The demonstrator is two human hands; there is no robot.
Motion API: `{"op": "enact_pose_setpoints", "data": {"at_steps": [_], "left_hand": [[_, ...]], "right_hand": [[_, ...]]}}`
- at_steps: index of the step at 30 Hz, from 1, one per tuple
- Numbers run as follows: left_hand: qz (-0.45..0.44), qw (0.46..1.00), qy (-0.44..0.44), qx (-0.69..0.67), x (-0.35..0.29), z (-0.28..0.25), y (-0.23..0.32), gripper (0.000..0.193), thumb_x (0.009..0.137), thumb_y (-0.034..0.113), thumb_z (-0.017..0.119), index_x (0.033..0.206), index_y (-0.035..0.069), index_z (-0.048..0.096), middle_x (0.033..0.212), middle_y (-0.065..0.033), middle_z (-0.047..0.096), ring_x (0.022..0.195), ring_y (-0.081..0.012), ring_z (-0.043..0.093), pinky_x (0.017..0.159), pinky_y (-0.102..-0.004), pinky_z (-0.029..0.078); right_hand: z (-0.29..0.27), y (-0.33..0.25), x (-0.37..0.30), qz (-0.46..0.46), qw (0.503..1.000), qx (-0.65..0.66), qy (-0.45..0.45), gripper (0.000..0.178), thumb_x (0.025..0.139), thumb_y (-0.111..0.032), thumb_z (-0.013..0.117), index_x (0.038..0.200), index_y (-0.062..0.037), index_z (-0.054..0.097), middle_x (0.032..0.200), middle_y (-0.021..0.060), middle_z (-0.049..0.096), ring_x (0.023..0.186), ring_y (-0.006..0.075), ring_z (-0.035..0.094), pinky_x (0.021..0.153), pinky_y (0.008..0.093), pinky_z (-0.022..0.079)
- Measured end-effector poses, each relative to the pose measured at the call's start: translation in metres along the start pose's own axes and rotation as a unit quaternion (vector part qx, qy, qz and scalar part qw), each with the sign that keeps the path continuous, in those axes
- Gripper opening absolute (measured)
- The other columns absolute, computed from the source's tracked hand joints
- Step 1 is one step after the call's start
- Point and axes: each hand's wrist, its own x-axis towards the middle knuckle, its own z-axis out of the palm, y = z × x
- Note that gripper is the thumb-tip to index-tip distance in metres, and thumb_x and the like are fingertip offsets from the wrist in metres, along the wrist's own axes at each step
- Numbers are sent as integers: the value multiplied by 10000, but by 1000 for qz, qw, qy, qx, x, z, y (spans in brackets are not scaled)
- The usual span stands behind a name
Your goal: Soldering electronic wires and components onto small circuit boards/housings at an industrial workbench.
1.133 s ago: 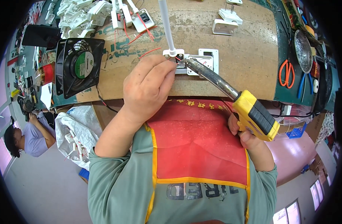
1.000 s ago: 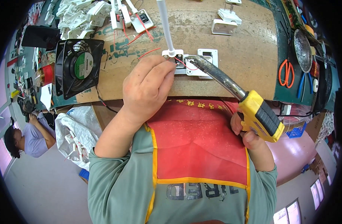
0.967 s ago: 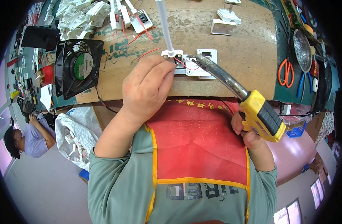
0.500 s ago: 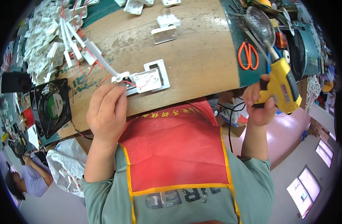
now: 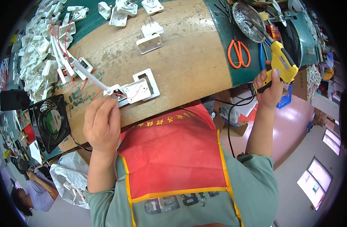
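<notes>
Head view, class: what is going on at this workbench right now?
A person in a red apron works at a cardboard-covered bench. The left hand pins down a white switch plate with red wires. The right hand holds a yellow soldering gun off to the side, near orange scissors.

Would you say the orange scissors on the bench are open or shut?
Shut: the orange scissors lie flat with both handle loops side by side.

Left hand (image 5: 101, 126) pinching white switch plate (image 5: 137, 89) on the table (image 5: 188, 56); right hand (image 5: 270, 89) gripping yellow glue gun (image 5: 281, 64) off the table's edge.
</notes>
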Motion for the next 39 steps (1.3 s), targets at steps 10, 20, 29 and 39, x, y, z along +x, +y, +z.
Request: {"op": "enact_pose_setpoints", "data": {"at_steps": [10, 20, 29, 39], "left_hand": [[-8, 1000, 2, -11, 0, 1, 1, 152, 802, -56, 735, 928, 17, 689, 946, -103, 682, 858, -239, 667, 768, -321, 539], [7, 1000, -12, -11, -2, 2, -5, 193, 806, -56, 726, 983, 14, 696, 989, -134, 683, 925, -293, 664, 850, -366, 532], [49, 999, -22, 7, -13, 2, -26, 145, 889, -52, 672, 1031, -22, 665, 1015, -152, 657, 927, -302, 648, 810, -386, 530], [56, 997, -27, 33, -8, 5, -19, 116, 903, -31, 674, 1017, -21, 656, 1011, -146, 647, 921, -296, 640, 805, -384, 518]], "right_hand": [[-5, 6, -1, 7, 1000, 11, 11, 338, 972, -260, 568, 1147, 25, 524, 689, 55, 516, 535, 140, 501, 502, 269, 410], [-6, 3, -11, -82, 996, -36, 13, 529, 962, -275, 554, 1354, 55, 421, 698, 54, 512, 547, 144, 476, 530, 282, 424], [10, -13, -8, -36, 992, -116, 33, 281, 915, -260, 713, 990, -8, 617, 683, -2, 575, 563, 69, 527, 522, 246, 425], [13, -23, -10, 4, 991, -135, 22, 402, 915, -309, 716, 1140, 5, 602, 770, 2, 610, 623, 68, 538, 568, 252, 434]]}}
